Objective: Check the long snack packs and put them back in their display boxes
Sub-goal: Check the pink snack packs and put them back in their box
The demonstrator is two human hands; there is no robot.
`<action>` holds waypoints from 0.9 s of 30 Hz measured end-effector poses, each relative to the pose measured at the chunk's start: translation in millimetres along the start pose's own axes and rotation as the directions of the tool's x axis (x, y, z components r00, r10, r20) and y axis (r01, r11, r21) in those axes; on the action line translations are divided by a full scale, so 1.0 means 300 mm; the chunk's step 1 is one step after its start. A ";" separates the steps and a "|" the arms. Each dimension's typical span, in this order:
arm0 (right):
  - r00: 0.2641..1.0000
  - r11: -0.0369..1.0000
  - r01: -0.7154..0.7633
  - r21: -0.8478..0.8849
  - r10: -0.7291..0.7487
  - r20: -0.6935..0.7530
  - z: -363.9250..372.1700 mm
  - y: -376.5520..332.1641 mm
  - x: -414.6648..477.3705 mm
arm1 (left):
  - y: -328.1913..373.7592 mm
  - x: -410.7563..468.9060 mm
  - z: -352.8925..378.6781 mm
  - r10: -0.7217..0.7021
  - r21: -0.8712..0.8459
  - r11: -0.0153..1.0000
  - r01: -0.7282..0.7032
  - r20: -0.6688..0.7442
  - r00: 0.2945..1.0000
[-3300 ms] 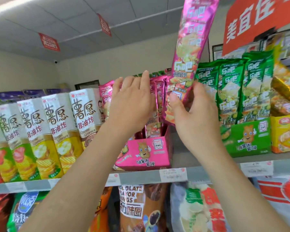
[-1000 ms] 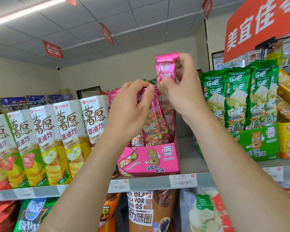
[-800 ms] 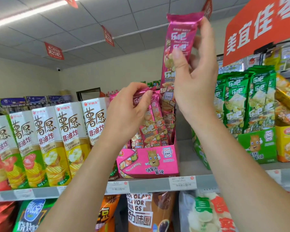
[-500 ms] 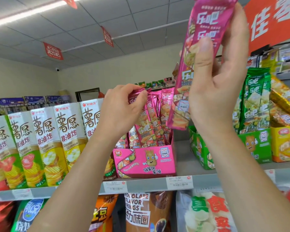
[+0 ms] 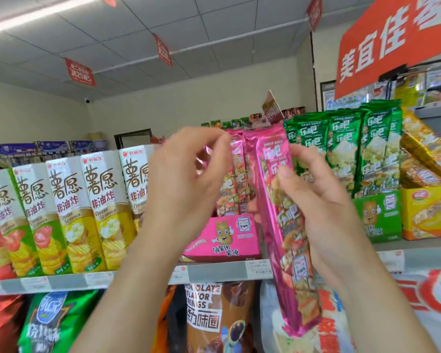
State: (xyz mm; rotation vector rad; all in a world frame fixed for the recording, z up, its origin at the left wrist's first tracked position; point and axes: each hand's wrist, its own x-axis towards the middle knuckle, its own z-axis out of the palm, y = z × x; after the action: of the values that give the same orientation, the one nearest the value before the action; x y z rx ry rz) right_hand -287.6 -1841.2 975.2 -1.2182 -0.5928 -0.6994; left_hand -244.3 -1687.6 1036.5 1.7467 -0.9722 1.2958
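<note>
Pink foil is shining on a long snack pack that a person's right hand is holding up in front of a shop shelf. The pack is standing almost upright, its top leaning a little toward eleven o'clock. The thumb is pressing on the printed front about a third of the way down, and the fingers are wrapping round the back, so the pack is firmly gripped. Its lower end is hanging below the shelf edge.

At ten o'clock from the held pack, the left hand is raised with its fingers curled. Its forefinger and thumb are drawing close together beside the tops of more pink packs. Blur is hiding whether they are pinching one, so I cannot tell.

Those pink packs are standing upright in a pink display box, which is sitting on the shelf at eight o'clock from the held pack, just behind it.

At three o'clock from the pink box, green packs are standing in a green display box, with a yellow box touching its far side. At nine o'clock, tall cartons are lining the shelf. An orange sign is hanging at one o'clock.
</note>
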 end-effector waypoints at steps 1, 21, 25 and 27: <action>1.000 0.999 -0.029 0.021 0.029 -0.007 -0.009 0.011 -0.018 | 0.028 -0.036 0.007 -0.035 -0.097 0.994 0.040 0.052 0.998; 0.793 0.894 -0.447 -0.038 0.416 0.446 -0.067 0.055 -0.264 | 0.082 -0.270 0.101 -0.655 -0.847 0.230 0.478 0.229 0.720; 0.801 0.884 -0.456 -0.102 0.457 0.386 -0.067 0.066 -0.284 | 0.071 -0.295 0.101 -0.664 -0.881 0.102 0.462 0.285 0.691; 0.816 0.890 -0.436 -0.131 0.453 0.358 -0.066 0.070 -0.292 | 0.056 -0.304 0.100 -0.651 -0.881 0.050 0.470 0.328 0.684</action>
State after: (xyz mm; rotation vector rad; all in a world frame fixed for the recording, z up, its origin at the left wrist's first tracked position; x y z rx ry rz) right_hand -328.3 -1842.1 892.5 -1.4820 -0.5798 -0.0717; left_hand -265.5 -1708.5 943.7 0.8062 -0.5533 0.1211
